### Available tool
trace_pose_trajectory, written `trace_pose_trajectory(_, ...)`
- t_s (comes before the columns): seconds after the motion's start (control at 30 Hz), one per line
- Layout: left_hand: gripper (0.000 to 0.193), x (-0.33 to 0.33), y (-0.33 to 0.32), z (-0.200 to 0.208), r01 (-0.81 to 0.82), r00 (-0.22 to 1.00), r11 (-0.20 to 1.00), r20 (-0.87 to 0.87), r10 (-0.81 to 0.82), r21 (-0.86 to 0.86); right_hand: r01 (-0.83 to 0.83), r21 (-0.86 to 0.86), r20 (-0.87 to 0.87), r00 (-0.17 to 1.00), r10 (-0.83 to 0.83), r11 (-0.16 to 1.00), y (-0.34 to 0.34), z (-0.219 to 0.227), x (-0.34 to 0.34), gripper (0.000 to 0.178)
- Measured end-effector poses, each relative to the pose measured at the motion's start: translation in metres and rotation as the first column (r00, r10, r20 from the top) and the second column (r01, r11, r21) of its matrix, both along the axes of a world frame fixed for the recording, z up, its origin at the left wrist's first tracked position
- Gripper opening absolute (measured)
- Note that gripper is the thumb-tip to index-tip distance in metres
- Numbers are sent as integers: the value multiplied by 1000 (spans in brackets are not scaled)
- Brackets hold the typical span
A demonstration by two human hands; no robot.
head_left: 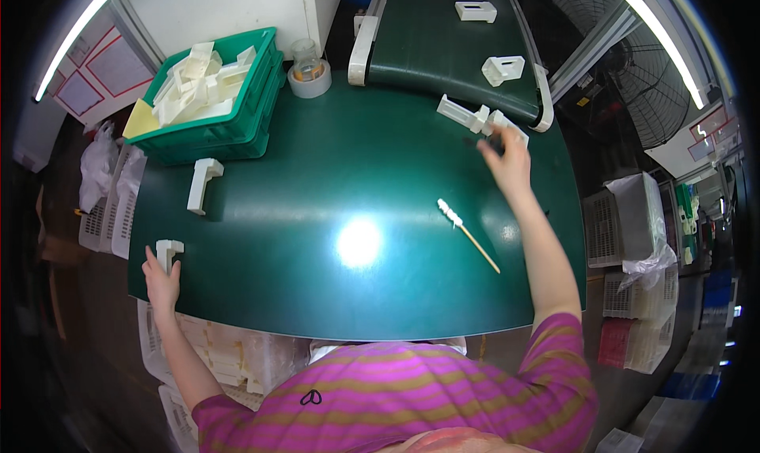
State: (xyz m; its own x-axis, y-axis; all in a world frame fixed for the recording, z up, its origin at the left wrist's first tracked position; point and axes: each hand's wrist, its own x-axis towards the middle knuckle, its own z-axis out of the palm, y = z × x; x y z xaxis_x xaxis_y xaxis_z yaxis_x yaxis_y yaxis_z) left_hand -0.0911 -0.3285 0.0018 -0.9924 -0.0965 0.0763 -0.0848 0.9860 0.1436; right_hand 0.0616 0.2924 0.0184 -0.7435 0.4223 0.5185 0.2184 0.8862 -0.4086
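Green worktop (317, 188), both hands out, wide apart. Left hand (162, 287) is at near-left edge, w/ thumb and index finger spread either side of an upright white bracket (167, 252); whether it's actually pinched, can't tell. The straddling grip prob. serves to steady the pc. from both flanks, judging by its narrow stem. Right hand (511, 164) reaches to far right, fingers bent over a white block (518, 128) by the conveyor's near end; fingertips partly hidden, so firmness of hold can't be confirmed. A white slotted part (459, 113) lies just left of that block, approx. in line w/ it. Conveyor (427, 37) carries two more white pcs., one far (475, 11), one nearer (504, 70), well apart, presumably so each can be picked up singly. A second white bracket (204, 185) lies farther in from the left hand, prob. kept there for easy reach. Green bin (218, 140), far left, is heaped w/ white pcs. (198, 89), apparently bulk stock kept off the open middle. Glass jar (305, 53) sits in a white ring (309, 83), presumably vs. tipping. White-tipped stick (479, 247) lies diagonally, right of centre, near the right forearm; unheld.
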Motion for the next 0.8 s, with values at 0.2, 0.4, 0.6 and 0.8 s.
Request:
trace_pose_trajectory(0.2, 55, 43, 96, 62, 560, 811, 791, -358, -463, 245, 384, 140, -112, 922, -371, 913, 76, 30, -101, 53)
trace_pose_trajectory(0.4, 57, 81, 207, 53, 774, 627, 475, -394, -672, 419, -242, -490, -179, 968, 175, 838, -4, 53, -95, 25)
trace_pose_trajectory(0.6, 55, 100, 277, 32, 869, 300, -6, -536, -789, 495, -321, -935, -142, 727, 671, 151, -173, 40, 35, 30)
trace_pose_trajectory(0.8, 44, 122, 262, -5, -408, 535, -72, 174, -827, 910, -338, -479, 401, 736, 545, 810, -172, 16, 133, 42)
